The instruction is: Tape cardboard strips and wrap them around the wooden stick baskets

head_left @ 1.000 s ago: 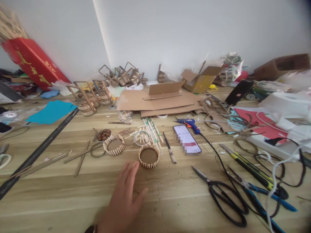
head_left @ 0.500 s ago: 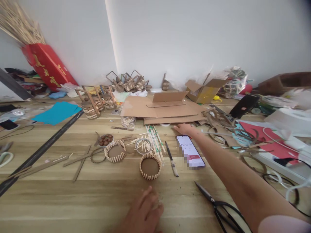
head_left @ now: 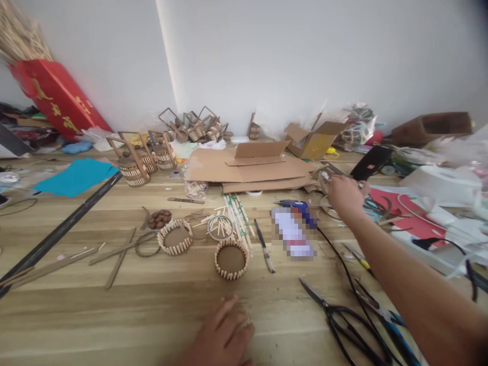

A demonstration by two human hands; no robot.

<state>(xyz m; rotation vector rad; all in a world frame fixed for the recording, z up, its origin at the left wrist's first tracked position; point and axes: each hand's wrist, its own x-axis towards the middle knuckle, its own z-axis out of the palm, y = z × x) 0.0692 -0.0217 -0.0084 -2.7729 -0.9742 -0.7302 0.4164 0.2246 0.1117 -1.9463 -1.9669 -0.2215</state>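
My left hand [head_left: 224, 333] rests on the wooden tabletop near the front, fingers apart and holding nothing. Just beyond it stands a small round basket base [head_left: 231, 260] ringed with short wooden pegs. A second pegged base [head_left: 175, 238] is to its left, beside a bowl of brown beads [head_left: 159, 220]. My right hand [head_left: 346, 195] reaches far over to a pile of curved brown strips [head_left: 324, 201]; its fingers point down and are mostly hidden, so their grip cannot be made out. A blue glue gun [head_left: 301, 207] with a black cord lies left of that hand.
Black scissors [head_left: 331, 310] and blue-handled pliers [head_left: 389, 320] lie at front right. A blurred-out phone [head_left: 293, 235], a pen [head_left: 264, 246] and thin sticks [head_left: 238, 218] are mid-table. Cardboard sheets [head_left: 213, 168] and finished small baskets [head_left: 133, 170] stand further back.
My right hand has moved right, from beside the cardboard edge to the strip pile, bringing the glue gun and pliers into sight. My left hand stays put; the view has shifted slightly.
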